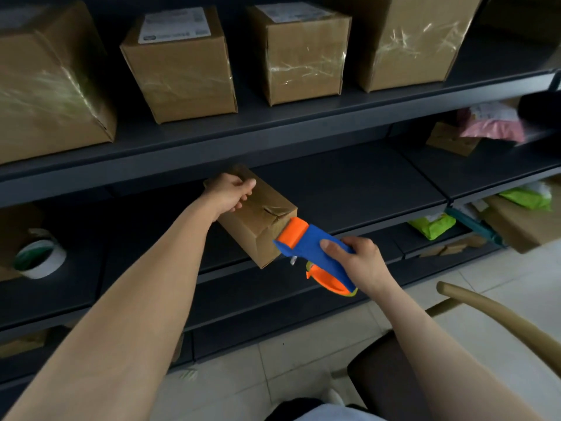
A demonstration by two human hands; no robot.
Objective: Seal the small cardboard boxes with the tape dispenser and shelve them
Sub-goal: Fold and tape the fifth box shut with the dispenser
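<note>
A small cardboard box (pixel 261 226) sits at the front edge of the middle dark shelf (pixel 349 189), with wrinkled clear tape across its top. My left hand (pixel 232 192) grips the box's far top corner. My right hand (pixel 361 262) holds a blue and orange tape dispenser (pixel 315 250) by its handle. The dispenser's orange roller touches the box's near right top edge.
Several taped cardboard boxes (pixel 179 65) stand on the upper shelf. A white tape roll (pixel 39 258) lies on the shelf at the left. Pink and green mail bags (pixel 491 123) and loose cardboard fill the right bays. A chair (pixel 473 302) stands at lower right on the tiled floor.
</note>
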